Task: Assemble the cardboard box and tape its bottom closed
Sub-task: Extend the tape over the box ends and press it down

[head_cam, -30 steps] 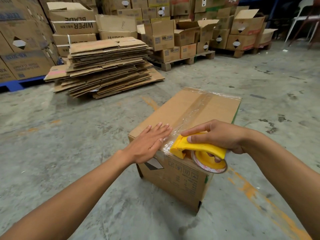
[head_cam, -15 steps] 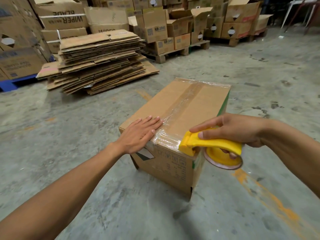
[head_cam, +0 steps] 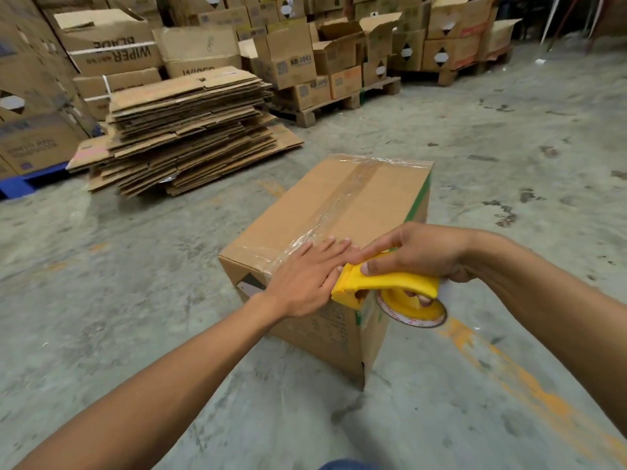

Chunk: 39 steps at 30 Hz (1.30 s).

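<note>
A brown cardboard box stands on the concrete floor with its closed flaps facing up. A strip of clear tape runs along the middle seam and wrinkles over the near edge. My left hand lies flat, fingers apart, on the tape at the near edge of the box. Beside it, my right hand grips a yellow tape dispenser, held against the box's near right corner, with the tape roll hanging below.
A stack of flattened cardboard lies on the floor at the back left. Filled boxes on wooden pallets line the back. More boxes stand at the far left. An orange painted line crosses the floor on the right.
My left hand slid right along the near edge onto the tape, up against the dispenser. My right hand drew the dispenser back in against the box corner.
</note>
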Motion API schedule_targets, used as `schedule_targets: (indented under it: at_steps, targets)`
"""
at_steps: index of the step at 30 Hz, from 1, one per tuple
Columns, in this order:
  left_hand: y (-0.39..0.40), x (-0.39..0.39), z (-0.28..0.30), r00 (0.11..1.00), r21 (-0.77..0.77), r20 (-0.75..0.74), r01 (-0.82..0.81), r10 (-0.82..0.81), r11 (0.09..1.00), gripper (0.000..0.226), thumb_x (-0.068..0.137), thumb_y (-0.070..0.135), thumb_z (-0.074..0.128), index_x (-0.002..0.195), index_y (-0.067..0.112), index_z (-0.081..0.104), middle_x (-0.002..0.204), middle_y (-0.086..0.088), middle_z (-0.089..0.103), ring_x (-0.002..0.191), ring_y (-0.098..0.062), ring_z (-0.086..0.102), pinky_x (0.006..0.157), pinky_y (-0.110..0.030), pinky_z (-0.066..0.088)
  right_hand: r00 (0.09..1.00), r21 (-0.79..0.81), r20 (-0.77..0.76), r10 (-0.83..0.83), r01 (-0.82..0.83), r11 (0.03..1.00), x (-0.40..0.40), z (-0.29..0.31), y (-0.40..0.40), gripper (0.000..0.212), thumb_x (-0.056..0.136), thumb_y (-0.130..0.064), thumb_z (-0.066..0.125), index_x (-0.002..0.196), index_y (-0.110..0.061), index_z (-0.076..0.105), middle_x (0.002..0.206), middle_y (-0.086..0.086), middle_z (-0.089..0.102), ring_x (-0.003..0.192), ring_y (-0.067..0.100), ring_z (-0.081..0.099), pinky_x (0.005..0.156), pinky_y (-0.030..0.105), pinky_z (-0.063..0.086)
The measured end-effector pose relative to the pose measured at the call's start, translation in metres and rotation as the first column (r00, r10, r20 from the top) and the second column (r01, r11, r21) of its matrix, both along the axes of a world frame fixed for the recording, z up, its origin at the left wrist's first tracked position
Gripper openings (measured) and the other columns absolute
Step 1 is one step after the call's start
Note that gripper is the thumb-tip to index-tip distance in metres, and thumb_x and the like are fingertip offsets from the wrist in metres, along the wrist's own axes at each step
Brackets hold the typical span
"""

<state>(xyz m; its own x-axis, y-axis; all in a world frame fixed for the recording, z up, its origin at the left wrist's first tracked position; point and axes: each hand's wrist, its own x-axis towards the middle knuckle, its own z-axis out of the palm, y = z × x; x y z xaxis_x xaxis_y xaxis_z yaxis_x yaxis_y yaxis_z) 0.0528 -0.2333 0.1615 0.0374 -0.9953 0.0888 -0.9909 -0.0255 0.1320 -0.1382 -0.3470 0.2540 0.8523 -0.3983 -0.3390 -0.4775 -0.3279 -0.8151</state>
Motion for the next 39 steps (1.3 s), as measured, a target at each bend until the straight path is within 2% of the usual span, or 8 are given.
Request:
schedule_targets:
  at_steps: [7, 18, 21, 23, 26, 30, 35, 39]
  targets:
    - [-0.02, 0.02, -0.003, 1.0, -0.048, 0.023, -0.018, 0.019, 0.999, 0.052, 0.102, 0.044, 0.011, 0.154, 0.038, 0.015, 0.16, 0.016, 0.015, 0.15, -0.008, 0.01, 0.121, -0.039, 0.01, 0.998, -0.141, 0.054, -0.034, 0.041, 0.989, 0.007, 0.001, -0.007, 0.027, 0.085, -0.038, 0.071, 0.112, -0.035, 0.073, 0.088, -0.008, 0.071, 0.057, 0.002, 0.061, 0.043, 0.015, 0.05]
    - [-0.029, 0.023, -0.003, 0.997, 0.019, 0.066, 0.024, -0.026, 1.0, 0.052, 0.1, 0.049, 0.005, 0.152, 0.045, 0.006, 0.162, 0.018, 0.005, 0.15, -0.006, -0.003, 0.122, -0.037, 0.005, 0.998, 0.263, -0.05, 0.03, -0.016, 0.965, -0.075, -0.017, -0.041, 0.026, 0.09, -0.025, 0.064, 0.114, -0.034, 0.07, 0.073, 0.008, 0.07, 0.041, 0.018, 0.051, 0.038, 0.026, 0.051]
    - [-0.029, 0.022, 0.0, 0.998, 0.043, 0.063, 0.02, -0.022, 0.999, 0.053, 0.099, 0.051, 0.005, 0.151, 0.045, 0.006, 0.162, 0.019, 0.003, 0.15, -0.005, -0.004, 0.122, -0.036, 0.004, 0.98, 0.063, -0.176, 0.095, -0.085, 0.994, -0.052, -0.051, -0.043, 0.022, 0.092, -0.022, 0.064, 0.112, -0.03, 0.071, 0.085, 0.007, 0.071, 0.054, 0.022, 0.054, 0.045, 0.027, 0.049]
    - [-0.028, 0.021, 0.003, 0.999, 0.053, 0.041, 0.009, -0.011, 0.999, 0.052, 0.098, 0.051, 0.005, 0.15, 0.046, 0.005, 0.162, 0.019, 0.003, 0.149, -0.005, -0.005, 0.122, -0.037, 0.004, 0.86, -0.197, -0.483, 0.168, -0.293, 0.936, -0.046, -0.098, -0.04, 0.026, 0.087, -0.032, 0.064, 0.109, -0.02, 0.07, 0.095, 0.006, 0.065, 0.078, 0.022, 0.055, 0.065, 0.028, 0.048]
    - [-0.027, 0.016, 0.008, 1.0, 0.078, 0.01, -0.014, 0.013, 0.997, 0.055, 0.096, 0.055, 0.006, 0.151, 0.047, 0.004, 0.161, 0.019, 0.002, 0.149, -0.006, -0.006, 0.122, -0.041, 0.004, 0.608, -0.057, -0.752, 0.253, -0.443, 0.895, -0.059, -0.177, -0.03, 0.063, 0.069, -0.056, 0.059, 0.116, -0.016, 0.069, 0.12, 0.01, 0.065, 0.093, 0.022, 0.056, 0.084, 0.033, 0.051]
    - [-0.031, -0.017, 0.018, 0.988, 0.207, 0.047, -0.152, 0.145, 0.967, 0.077, 0.09, 0.07, 0.014, 0.156, 0.032, 0.003, 0.164, 0.006, -0.002, 0.151, -0.019, -0.003, 0.121, -0.048, 0.004, 0.715, 0.016, -0.674, 0.185, -0.236, 0.972, -0.059, -0.182, -0.037, 0.042, 0.084, -0.034, 0.067, 0.121, -0.014, 0.068, 0.127, 0.008, 0.064, 0.099, 0.021, 0.059, 0.079, 0.028, 0.051]
    - [-0.038, -0.054, 0.002, 0.955, 0.127, 0.206, -0.244, 0.215, 0.961, 0.074, 0.097, 0.056, 0.024, 0.156, 0.022, -0.007, 0.164, -0.008, -0.008, 0.151, -0.032, -0.004, 0.121, -0.051, 0.004, 0.707, -0.109, -0.692, 0.147, -0.303, 0.947, -0.037, -0.181, -0.047, 0.052, 0.085, -0.046, 0.061, 0.13, -0.02, 0.063, 0.137, -0.001, 0.057, 0.118, 0.026, 0.057, 0.102, 0.042, 0.047]
    - [-0.022, -0.035, 0.003, 0.96, 0.156, 0.219, -0.211, 0.175, 0.965, 0.072, 0.099, 0.055, 0.025, 0.154, 0.029, -0.014, 0.163, -0.003, -0.014, 0.15, -0.027, -0.009, 0.121, -0.048, 0.001, 0.743, -0.051, -0.619, 0.253, -0.359, 0.932, -0.03, -0.178, -0.031, 0.043, 0.092, -0.036, 0.059, 0.134, -0.027, 0.059, 0.141, -0.005, 0.053, 0.125, 0.021, 0.051, 0.102, 0.032, 0.043]
